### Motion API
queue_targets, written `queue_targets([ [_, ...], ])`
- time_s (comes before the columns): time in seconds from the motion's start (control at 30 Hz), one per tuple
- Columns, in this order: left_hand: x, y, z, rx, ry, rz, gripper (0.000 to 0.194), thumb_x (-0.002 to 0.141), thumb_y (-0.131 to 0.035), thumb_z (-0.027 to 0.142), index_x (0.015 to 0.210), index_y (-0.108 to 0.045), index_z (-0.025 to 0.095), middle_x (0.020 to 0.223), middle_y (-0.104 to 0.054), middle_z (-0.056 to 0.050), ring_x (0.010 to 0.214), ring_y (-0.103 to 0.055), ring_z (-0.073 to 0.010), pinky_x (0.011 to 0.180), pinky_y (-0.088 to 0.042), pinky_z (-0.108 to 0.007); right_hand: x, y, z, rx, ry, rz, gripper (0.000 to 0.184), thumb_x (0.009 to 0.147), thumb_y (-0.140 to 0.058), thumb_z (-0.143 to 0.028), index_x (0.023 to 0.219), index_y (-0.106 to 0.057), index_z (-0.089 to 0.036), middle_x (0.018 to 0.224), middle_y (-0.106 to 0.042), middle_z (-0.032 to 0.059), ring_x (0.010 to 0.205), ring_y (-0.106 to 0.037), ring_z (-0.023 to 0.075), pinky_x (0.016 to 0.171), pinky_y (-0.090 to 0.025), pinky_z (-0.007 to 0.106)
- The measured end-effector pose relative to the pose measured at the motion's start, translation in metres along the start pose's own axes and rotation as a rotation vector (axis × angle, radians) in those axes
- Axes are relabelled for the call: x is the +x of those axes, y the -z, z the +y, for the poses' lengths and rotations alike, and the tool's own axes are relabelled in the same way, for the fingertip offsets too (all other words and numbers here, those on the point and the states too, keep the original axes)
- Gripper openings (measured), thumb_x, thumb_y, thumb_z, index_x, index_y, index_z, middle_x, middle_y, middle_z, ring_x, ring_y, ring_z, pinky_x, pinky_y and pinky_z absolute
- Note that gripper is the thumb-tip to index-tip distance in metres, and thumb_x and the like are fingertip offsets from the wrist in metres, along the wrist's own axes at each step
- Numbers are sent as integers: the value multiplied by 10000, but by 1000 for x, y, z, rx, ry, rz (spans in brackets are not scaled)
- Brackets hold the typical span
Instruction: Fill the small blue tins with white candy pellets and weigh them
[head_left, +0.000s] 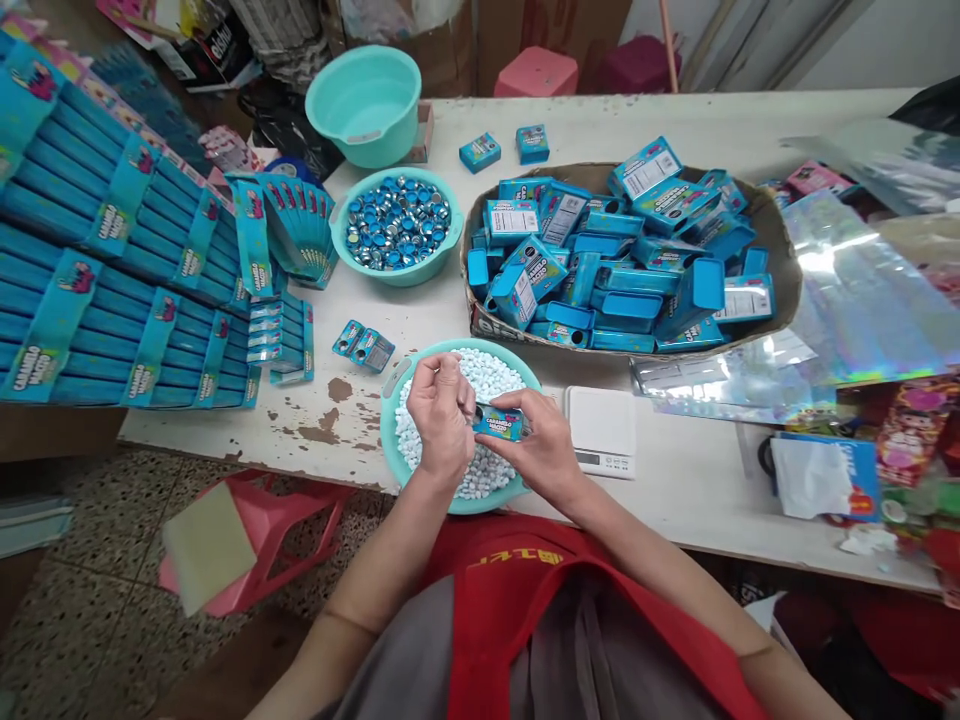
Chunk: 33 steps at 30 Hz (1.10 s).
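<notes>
My right hand [546, 440] holds a small blue candy tin [499, 422] between thumb and fingers, its label facing up. At the tin's left end, my left hand [441, 412] is closed with its fingers curled in; what they pinch there, if anything, is hidden. Both hands are above a turquoise bowl [388, 425] full of small white candies [491, 375]. Two blue tins [364, 345] with round dark openings lie on the table left of the bowl. To the right of my right hand sits a white digital scale [600, 420].
Behind the candies, a cut-down cardboard box [787, 290] holds many blue tins. A turquoise basin [397, 225] contains round metal caps, with another basin [364, 100] behind it. Stacked blue cartons [112, 230] rise at left. Shiny plastic sheets [862, 290] cover the right side.
</notes>
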<state>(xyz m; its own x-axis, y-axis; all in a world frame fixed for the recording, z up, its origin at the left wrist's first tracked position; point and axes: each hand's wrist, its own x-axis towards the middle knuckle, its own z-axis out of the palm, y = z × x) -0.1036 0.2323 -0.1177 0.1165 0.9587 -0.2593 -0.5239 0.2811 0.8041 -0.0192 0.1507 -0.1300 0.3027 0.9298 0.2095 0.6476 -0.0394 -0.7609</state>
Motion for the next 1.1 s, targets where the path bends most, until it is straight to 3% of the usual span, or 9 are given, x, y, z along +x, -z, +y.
queue_targets([
  [0.37,-6,-6,5,27,-99,-18,204,833,-621,365,807,-554,174,489,-427,72,462,-511,-77,515,-435,-202,0,3,2,139,-26,60,337,710,-768,-406,918,-585,-215,884,-663,39,864,-622,220,765,-476,367],
  [0.67,-6,-17,4,37,-80,-34,197,804,-647,347,801,-552,174,467,-407,81,388,-334,-37,401,-262,-155,1,7,5,208,-118,71,342,668,-800,-367,907,-611,-212,896,-672,34,887,-632,216,810,-492,361],
  [0.77,-1,-6,0,78,-66,-24,197,806,-626,360,817,-546,181,455,-386,90,378,-311,-47,397,-251,-162,-7,23,13,299,-233,53,363,641,-811,-375,912,-631,-212,899,-680,25,857,-646,205,785,-516,342],
  [0.87,11,26,-14,406,-57,-45,193,822,-571,393,838,-570,201,506,-494,54,467,-458,-100,487,-381,-205,-27,51,34,327,-377,123,372,651,-791,-403,938,-640,-220,936,-684,35,855,-652,209,756,-532,342],
  [0.97,29,56,-33,970,-69,-202,160,780,-583,372,807,-626,220,785,-679,-37,812,-621,-218,767,-483,-348,-52,78,70,224,-508,287,408,635,-785,-449,934,-638,-212,944,-686,57,856,-650,232,761,-529,377],
  [1.03,42,57,-42,1151,-146,-227,173,786,-562,355,876,-640,229,975,-686,-64,984,-605,-259,901,-447,-408,-64,88,100,133,-575,361,440,618,-778,-493,914,-635,-202,924,-688,69,843,-647,248,766,-521,407],
  [1.1,59,39,-47,1189,-281,-195,252,824,-518,345,1022,-611,219,1079,-655,-88,1052,-578,-255,953,-422,-412,-70,90,127,62,-595,395,466,617,-762,-531,912,-632,-195,919,-685,78,849,-640,257,786,-511,431],
])
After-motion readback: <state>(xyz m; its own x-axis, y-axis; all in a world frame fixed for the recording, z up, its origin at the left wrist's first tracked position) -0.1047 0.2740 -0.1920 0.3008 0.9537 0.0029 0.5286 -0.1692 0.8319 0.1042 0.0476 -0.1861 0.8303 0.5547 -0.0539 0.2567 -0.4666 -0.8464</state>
